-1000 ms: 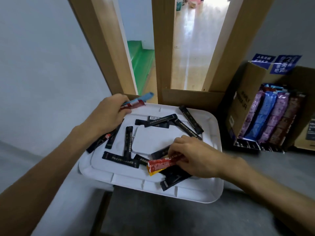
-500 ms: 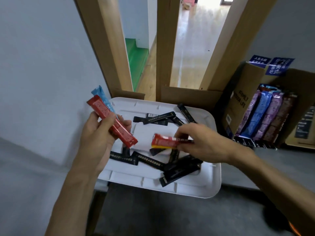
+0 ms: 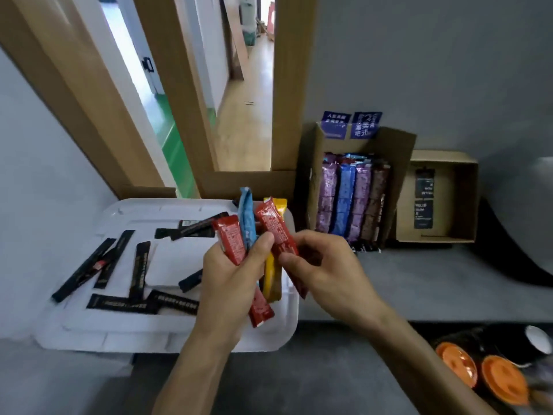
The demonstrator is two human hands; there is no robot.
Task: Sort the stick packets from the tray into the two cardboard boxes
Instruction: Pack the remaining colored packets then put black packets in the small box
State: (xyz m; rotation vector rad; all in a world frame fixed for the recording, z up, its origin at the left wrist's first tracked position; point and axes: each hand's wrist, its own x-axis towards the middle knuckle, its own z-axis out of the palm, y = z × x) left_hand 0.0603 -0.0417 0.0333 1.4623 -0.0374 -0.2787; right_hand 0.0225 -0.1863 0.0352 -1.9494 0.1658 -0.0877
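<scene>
Between your hands, above the near right part of the tray [image 3: 167,342], stand a red packet [image 3: 232,244] and a blue packet [image 3: 247,217] on the left, with a second red packet [image 3: 273,229] and a yellow packet [image 3: 272,280] on the right. Their long axes run close to upright, fanned a little apart at the top.

Your left hand [image 3: 230,283] is curled round the first red and the blue, with the thumb pressed across them. Your right hand [image 3: 326,271] pinches the second red about mid-length with its fingers [image 3: 288,259]. The yellow runs between the two hands, and I cannot tell which one carries it.

The coloured-stick box [image 3: 314,157] lies to the right of the bundle and beyond it, just past the tray's right edge, so your right hand is the nearer one. The sticks in it stand on end, much as yours are held, so I judge the bundle needs little turning before it goes in.

The black-stick box [image 3: 465,199] sits just beside that one, further right. The black packets [image 3: 139,268] lie flat and scattered on the tray, left of your hands and nearer the left one. Both boxes rest on the dark bench [image 3: 419,283].
</scene>
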